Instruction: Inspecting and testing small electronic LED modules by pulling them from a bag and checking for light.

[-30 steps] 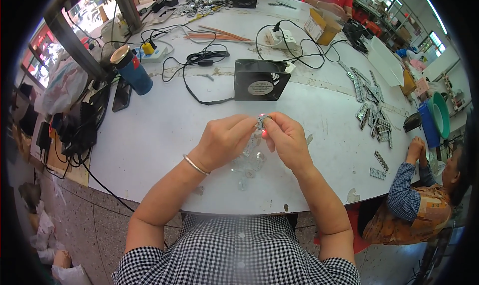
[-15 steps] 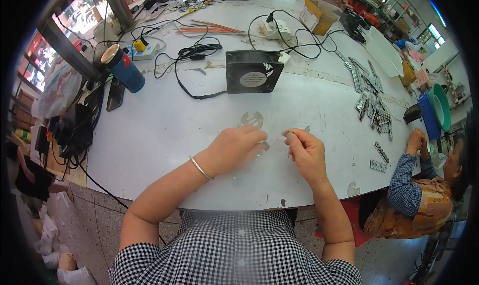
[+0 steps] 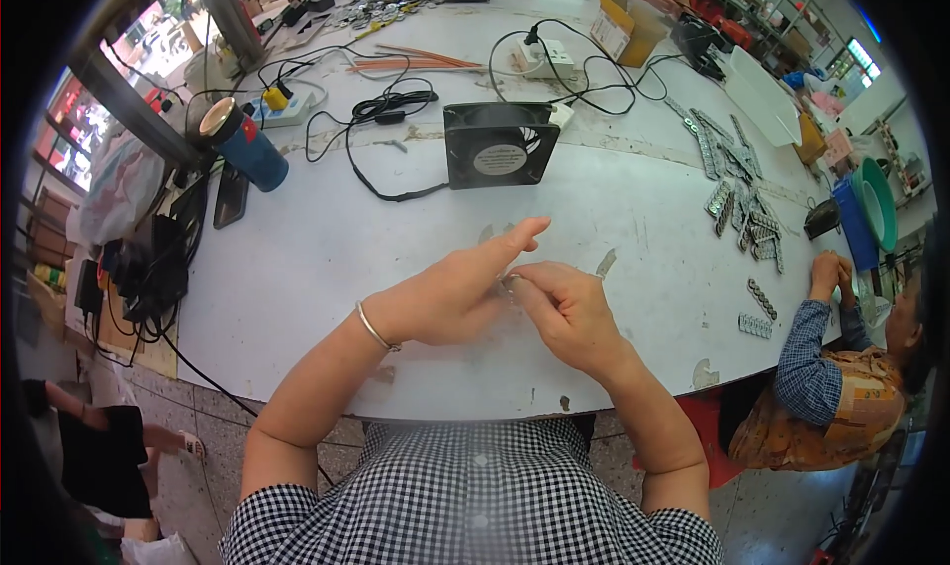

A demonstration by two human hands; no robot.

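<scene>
R hand (image 3: 569, 310) pinched shut, thumb vs. fingertips, w/ a small, pale, shiny piece (image 3: 511, 281), mostly hidden, above the white tabletop (image 3: 297, 268), near side of the black square fan (image 3: 500, 147). L hand (image 3: 447, 290) just left, fingers stretched out, blurry; can't tell if it's got anything. Piece prob. light, stiff, maybe slippery: best held by its edges, fingertips only.
</scene>
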